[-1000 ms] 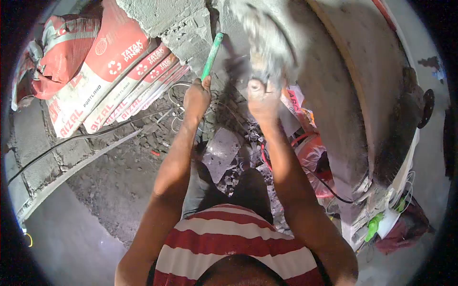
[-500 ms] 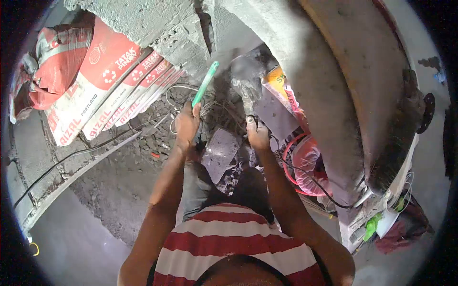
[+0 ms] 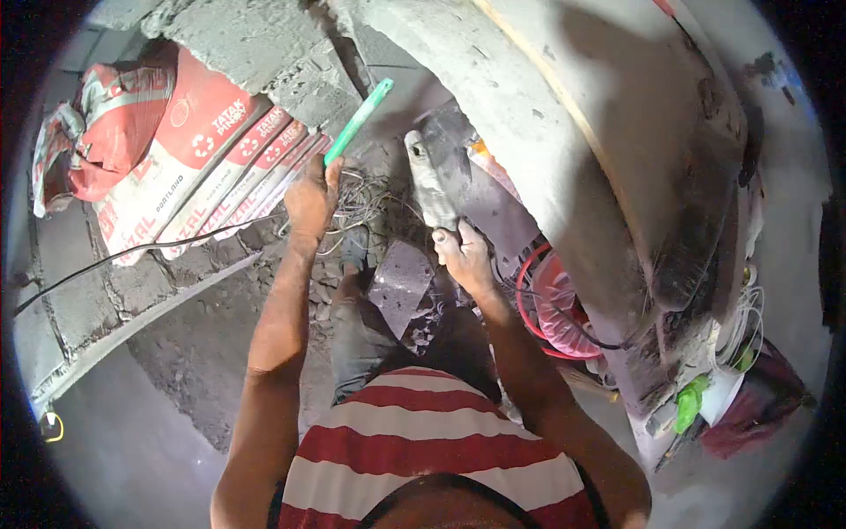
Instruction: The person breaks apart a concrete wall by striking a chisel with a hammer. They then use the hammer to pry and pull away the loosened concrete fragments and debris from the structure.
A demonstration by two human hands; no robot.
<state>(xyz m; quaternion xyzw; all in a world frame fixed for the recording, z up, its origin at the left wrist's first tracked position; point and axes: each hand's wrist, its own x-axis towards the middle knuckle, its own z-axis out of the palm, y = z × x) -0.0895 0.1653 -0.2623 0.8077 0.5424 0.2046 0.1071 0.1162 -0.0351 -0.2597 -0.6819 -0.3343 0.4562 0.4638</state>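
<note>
My left hand [image 3: 310, 201] is closed around a green flat stick [image 3: 359, 122], whose far end points up and away with a small hole near the tip. To its right, my right hand [image 3: 464, 258] grips the rear of a dusty, pale grey angle grinder [image 3: 432, 187]. The grinder's head points away from me, and a dark cable runs near my right wrist. Between my forearms lies a grey slab piece [image 3: 403, 280] among rubble. Tangled thin wires [image 3: 366, 204] lie just beyond my left hand.
Stacked cement bags [image 3: 189, 145] stand at the left. Rough concrete [image 3: 256, 48] overhangs the far side, and a large curved concrete surface [image 3: 564, 115] rises on the right. A red hose [image 3: 522, 309] loops by a pink plastic bundle [image 3: 557, 295]. A black cable [image 3: 115, 258] crosses the left.
The green stick and my left hand have moved left and slightly away. My right hand has come slightly lower, and the grinder has swung left, showing more of its body.
</note>
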